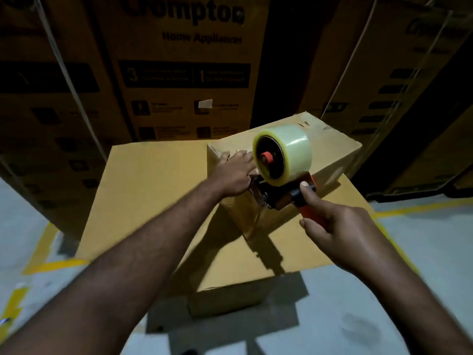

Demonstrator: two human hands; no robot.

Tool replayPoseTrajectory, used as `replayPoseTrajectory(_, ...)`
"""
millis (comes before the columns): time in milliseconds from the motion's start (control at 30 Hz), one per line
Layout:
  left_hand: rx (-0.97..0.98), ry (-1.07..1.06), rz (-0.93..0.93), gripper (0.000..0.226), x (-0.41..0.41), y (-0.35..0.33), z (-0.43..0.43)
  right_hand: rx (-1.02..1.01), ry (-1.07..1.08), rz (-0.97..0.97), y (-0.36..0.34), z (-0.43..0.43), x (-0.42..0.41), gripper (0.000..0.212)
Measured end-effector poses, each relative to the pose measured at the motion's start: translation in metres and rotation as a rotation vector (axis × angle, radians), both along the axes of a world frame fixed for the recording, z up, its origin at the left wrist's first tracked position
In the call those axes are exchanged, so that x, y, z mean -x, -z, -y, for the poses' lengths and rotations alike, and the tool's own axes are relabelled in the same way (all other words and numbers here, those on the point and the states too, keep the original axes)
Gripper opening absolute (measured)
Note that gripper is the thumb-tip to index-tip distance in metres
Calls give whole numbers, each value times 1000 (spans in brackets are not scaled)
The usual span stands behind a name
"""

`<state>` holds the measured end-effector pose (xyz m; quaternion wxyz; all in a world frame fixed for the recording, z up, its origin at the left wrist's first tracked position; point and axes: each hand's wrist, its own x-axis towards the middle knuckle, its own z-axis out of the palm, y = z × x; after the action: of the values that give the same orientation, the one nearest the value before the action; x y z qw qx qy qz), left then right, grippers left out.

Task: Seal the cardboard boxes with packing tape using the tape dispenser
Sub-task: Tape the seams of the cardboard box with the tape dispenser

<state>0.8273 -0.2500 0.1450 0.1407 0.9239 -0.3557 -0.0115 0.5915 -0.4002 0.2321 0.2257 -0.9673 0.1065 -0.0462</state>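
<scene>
1. Two plain cardboard boxes are sitting ahead, a small box [330, 152] atop a large box [153, 201].
2. One tape dispenser [277, 198], carrying one clear tape roll [294, 147], is touching the small box's near edge.
3. The right hand [335, 229] is gripping the dispenser's handle. The left hand [235, 174] is lying on the small box, fingers stretched.
4. The dispenser is hiding the left thumb.

Tall carton [143, 47] at back: I read "Crompton", letter tops cut by the frame edge, with "Home Appliances" beneath. Black panel [163, 84] on the same carton: large "3" on the left, "1" on the right; I cannot read the small print beside them. Right-hand carton [399, 80]: print blurred, illegible.
</scene>
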Motion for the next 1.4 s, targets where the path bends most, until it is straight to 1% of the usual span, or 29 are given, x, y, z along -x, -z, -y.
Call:
replayPoseTrajectory(133, -91, -10, -23, 56, 4, -1, 9, -5, -41, 37, 12, 11, 12, 66)
replayPoseTrajectory(200, -147, -20, -40, 61, 9, -7, 12, -16, -63, 71, 21, 17, 21, 66)
replayPoseTrajectory(300, -197, -22, -66, 71, 20, -24, 13, 33, -115, 80, 32, 23, 36, 70)
replayPoseTrajectory(367, -235, -18, -118, 76, 26, -34, 14, 48, -142, 102, 38, 25, 43, 72)
replayPoseTrajectory(500, -277, 15, -152, 76, 30, -40, 16, 9, -168, 204, 50, 33, 49, 77)
replayPoseTrajectory(567, -282, 32, -165, 80, 26, -38, 15, 31, -183, 230, 57, 35, 53, 80)
replayPoseTrajectory(700, -293, 32, -181, 112, 10, -25, 10, 38, -192, 228, 70, 38, 65, 85)
replayPoseTrajectory(800, -320, 42, -187, 128, 4, -22, 11, 19, -180, 219, 76, 38, 72, 88)
replayPoseTrajectory(867, -330, 49, -185, 134, 4, -23, 12, 5, -175, 216, 79, 38, 74, 89)
replayPoseTrajectory(967, -336, 48, -184, 137, 3, -22, 11, 8, -183, 215, 83, 37, 75, 92)
replayPoseTrajectory(1233, -332, 52, -197, 134, 5, -25, 10, 31, -185, 255, 91, 36, 82, 96)
replayPoseTrajectory(1300, -323, 50, -209, 135, 3, -25, 9, 37, -195, 234, 92, 37, 87, 96)
replayPoseTrajectory(1400, -330, 33, -210, 136, -4, -24, 6, -16, -182, 184, 103, 39, 95, 95)
